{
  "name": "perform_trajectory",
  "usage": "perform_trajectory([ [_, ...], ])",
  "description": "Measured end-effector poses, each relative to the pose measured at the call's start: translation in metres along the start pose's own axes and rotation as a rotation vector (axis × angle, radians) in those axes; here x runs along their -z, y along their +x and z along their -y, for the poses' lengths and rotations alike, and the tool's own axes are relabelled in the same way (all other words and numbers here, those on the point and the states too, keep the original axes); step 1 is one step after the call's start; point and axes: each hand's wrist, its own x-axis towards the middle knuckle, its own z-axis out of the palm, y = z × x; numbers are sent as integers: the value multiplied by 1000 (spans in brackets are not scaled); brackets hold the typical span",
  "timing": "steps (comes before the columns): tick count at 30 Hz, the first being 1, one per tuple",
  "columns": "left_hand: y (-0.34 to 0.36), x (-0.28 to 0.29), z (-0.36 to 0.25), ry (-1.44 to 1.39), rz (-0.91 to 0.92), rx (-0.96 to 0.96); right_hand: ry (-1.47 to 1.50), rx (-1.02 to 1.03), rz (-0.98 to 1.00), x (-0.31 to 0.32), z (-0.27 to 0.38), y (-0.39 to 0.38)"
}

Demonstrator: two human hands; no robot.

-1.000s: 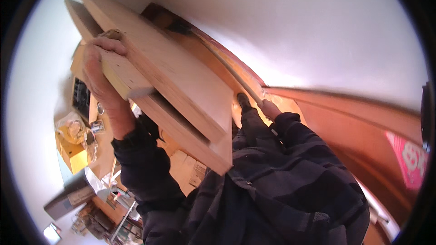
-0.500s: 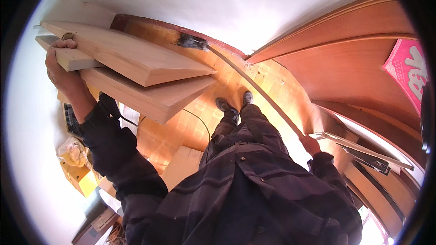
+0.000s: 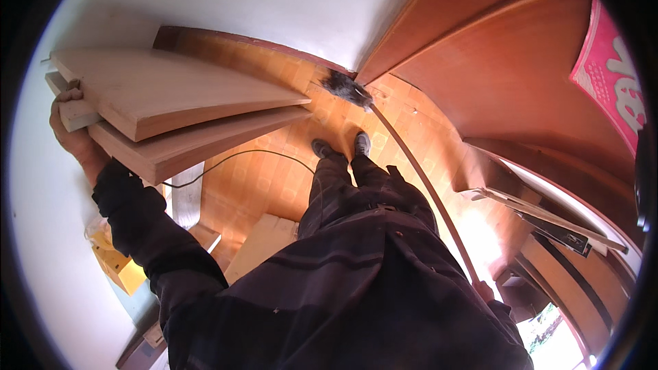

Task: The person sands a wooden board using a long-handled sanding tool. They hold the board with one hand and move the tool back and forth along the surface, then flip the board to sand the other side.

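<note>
Broom head [image 3: 346, 89] has shifted right along the far skirting [image 3: 274, 46]; right hand [image 3: 484, 291] clamps its handle [image 3: 426, 181], left hand [image 3: 66, 130] a wooden block [image 3: 79, 116] by two boards [image 3: 181, 85]. Sweeping, apparently; next stroke needs boards steady.

Dark-bristled broom [image 3: 415, 161] aslant near pale boards [image 3: 181, 85]
</note>
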Motion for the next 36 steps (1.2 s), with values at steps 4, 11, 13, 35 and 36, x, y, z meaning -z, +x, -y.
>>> perform_trajectory([
  [4,0,-1,-1,-66,-8,43,112,-103,158,-12,-35,-14],
  [11,-4,-2,-6,39,-27,59,334,169,-249,30,131,156],
  [13,1,6,-4,-22,30,59,389,227,-278,59,192,199],
  [35,17,28,3,27,15,61,252,-38,-240,70,79,32],
  [36,17,29,3,52,2,58,196,-110,-215,70,78,32],
])
